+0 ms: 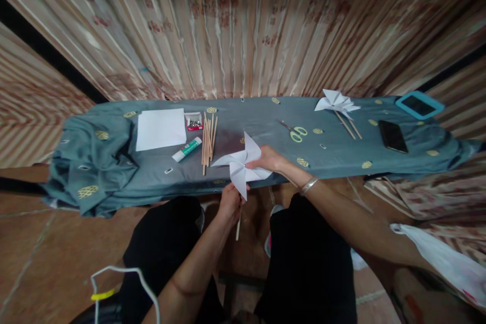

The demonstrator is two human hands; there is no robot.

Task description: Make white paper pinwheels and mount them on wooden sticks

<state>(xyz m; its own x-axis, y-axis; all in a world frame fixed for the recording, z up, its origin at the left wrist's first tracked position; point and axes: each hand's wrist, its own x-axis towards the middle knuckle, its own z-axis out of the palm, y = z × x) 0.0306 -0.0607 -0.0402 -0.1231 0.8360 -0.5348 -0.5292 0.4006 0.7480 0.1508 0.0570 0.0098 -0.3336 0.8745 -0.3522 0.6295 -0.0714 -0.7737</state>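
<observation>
A white paper pinwheel [238, 168] is held up over the front edge of the cloth-covered table. My left hand [230, 204] is closed round its wooden stick [238, 230], whose lower end sticks out beneath the fist. At the pinwheel's centre, the fingers of my right hand [267, 159] pinch the paper near a small pin. Part of the stick is hidden behind the paper and my left hand. To the left lie several loose wooden sticks [208, 142], a glue stick [187, 150] and a red box of metal pins [195, 121].
A stack of white paper [161, 129] lies on the left. Scissors [295, 131] with pale green handles rest behind my right hand. Finished-looking pinwheels [337, 103], a black phone [393, 136] and a blue-framed device [419, 105] are on the right. Curtains [243, 25] hang behind the table.
</observation>
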